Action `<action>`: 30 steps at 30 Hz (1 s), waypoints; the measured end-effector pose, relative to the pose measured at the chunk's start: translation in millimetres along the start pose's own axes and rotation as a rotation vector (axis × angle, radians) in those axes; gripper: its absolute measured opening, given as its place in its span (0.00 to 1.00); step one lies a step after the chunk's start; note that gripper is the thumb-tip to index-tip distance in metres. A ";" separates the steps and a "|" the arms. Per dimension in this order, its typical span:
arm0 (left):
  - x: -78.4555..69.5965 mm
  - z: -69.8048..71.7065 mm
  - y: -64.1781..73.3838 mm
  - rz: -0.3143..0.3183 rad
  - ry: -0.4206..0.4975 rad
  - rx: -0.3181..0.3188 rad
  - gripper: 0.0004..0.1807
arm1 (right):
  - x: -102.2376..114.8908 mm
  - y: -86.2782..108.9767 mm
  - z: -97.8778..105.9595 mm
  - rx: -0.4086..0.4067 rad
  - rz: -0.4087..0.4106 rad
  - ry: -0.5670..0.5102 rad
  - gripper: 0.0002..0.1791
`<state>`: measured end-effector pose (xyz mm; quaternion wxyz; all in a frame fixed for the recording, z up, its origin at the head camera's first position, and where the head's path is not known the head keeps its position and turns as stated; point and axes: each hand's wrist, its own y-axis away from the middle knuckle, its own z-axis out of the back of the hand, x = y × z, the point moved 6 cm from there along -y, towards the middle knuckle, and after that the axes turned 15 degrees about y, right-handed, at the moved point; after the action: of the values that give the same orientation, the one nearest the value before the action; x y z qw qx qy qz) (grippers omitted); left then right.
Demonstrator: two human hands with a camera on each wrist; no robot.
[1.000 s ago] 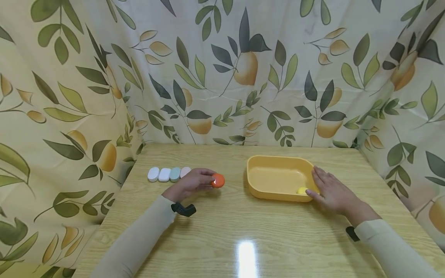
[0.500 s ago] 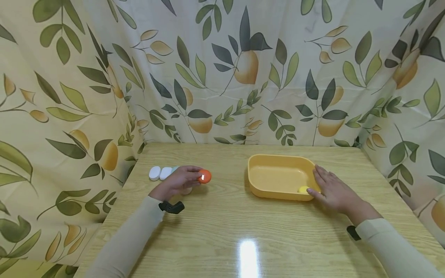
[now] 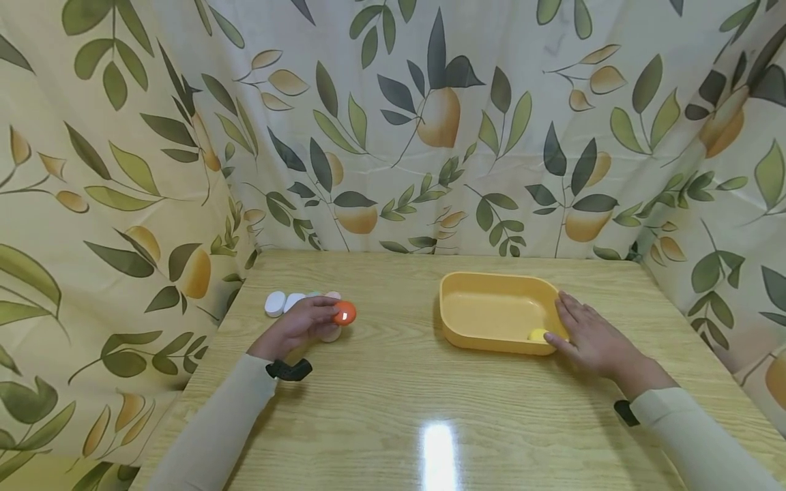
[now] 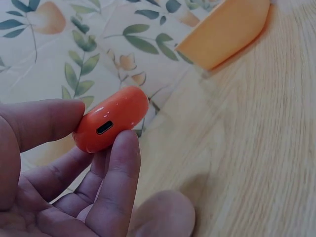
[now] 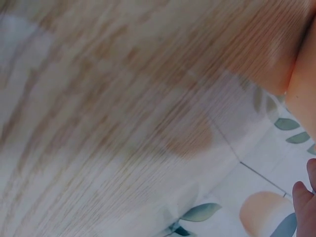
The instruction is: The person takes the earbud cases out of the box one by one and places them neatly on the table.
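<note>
Orange case point(image 4: 111, 119), unlabelled, pinched in left hand point(image 3: 299, 324).

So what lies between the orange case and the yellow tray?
Only bare table in the head view, between orange case and yellow tray.

Long pale beige sleeves on both arms, snug to wrists. Black strap-mounted device at left wrist point(image 3: 288, 369); black strap edge at right wrist point(image 3: 623, 412). Both hands bare.
</note>
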<state>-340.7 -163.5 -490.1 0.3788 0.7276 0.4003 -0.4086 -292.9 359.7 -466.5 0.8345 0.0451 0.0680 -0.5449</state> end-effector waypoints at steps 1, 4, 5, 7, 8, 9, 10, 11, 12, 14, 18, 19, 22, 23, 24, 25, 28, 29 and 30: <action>0.6 1.6 1.0 0.000 -0.005 0.001 0.24 | 0.2 0.0 -0.3 0.001 0.000 0.000 0.47; 1.9 6.4 4.2 -0.002 -0.013 -0.009 0.24 | 1.1 0.1 -0.7 -0.001 0.001 -0.004 0.47; 2.2 8.6 5.0 -0.006 -0.017 -0.014 0.23 | 1.4 0.2 -0.6 -0.004 0.002 -0.005 0.47; 2.5 12.6 6.5 -0.012 -0.014 -0.025 0.23 | 1.6 0.1 -0.2 -0.009 0.002 -0.006 0.47; 2.9 14.6 7.1 -0.013 -0.006 -0.030 0.23 | 1.8 0.1 0.0 -0.010 0.003 -0.006 0.47; 3.1 16.4 7.7 -0.014 0.001 -0.033 0.23 | 1.9 0.0 0.2 -0.012 0.004 -0.005 0.46; 3.3 17.7 8.4 -0.014 0.006 -0.034 0.24 | 1.9 0.0 0.4 -0.013 0.004 -0.006 0.46; 3.4 18.7 9.1 -0.014 0.014 -0.033 0.24 | 1.9 -0.1 0.6 -0.013 0.004 -0.006 0.47; 3.6 19.5 9.9 -0.011 0.027 -0.034 0.24 | 1.9 0.0 0.9 -0.012 0.004 -0.008 0.47; 3.9 20.7 11.6 -0.009 0.048 -0.029 0.24 | 1.7 -0.1 1.6 -0.013 0.004 -0.010 0.47; 4.1 24.5 15.2 -0.010 0.065 -0.024 0.24 | 1.7 -0.1 2.4 -0.020 0.007 -0.009 0.46; 3.9 25.7 16.1 -0.014 0.061 -0.022 0.24 | 1.7 -0.1 2.4 -0.022 0.008 -0.009 0.46; 3.8 30.5 19.2 -0.016 0.056 -0.036 0.24 | 1.7 -0.4 2.0 -0.029 0.012 -0.005 0.46; 4.0 32.3 19.8 -0.017 0.058 -0.042 0.24 | 1.8 -0.4 1.9 -0.030 0.013 -0.004 0.46; 4.0 33.9 20.7 -0.019 0.053 -0.047 0.24 | 1.7 -0.4 1.8 -0.032 0.014 -0.003 0.45; 4.1 35.9 21.4 -0.020 0.057 -0.058 0.24 | 1.7 -0.4 1.7 -0.032 0.015 -0.001 0.45; 5.0 41.9 22.8 -0.022 0.062 -0.090 0.23 | 1.7 -0.3 1.4 -0.032 0.016 0.001 0.45; 5.4 43.7 23.2 -0.021 0.061 -0.097 0.23 | 1.7 -0.3 1.2 -0.031 0.016 -0.001 0.45; 5.3 45.0 24.1 -0.024 0.050 -0.095 0.23 | 1.8 -0.3 1.0 -0.032 0.017 -0.002 0.45</action>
<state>-330.5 -211.1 -506.6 0.3979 0.7139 0.4373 -0.3752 -292.4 357.8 -465.8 0.8399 0.0316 0.0754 -0.5366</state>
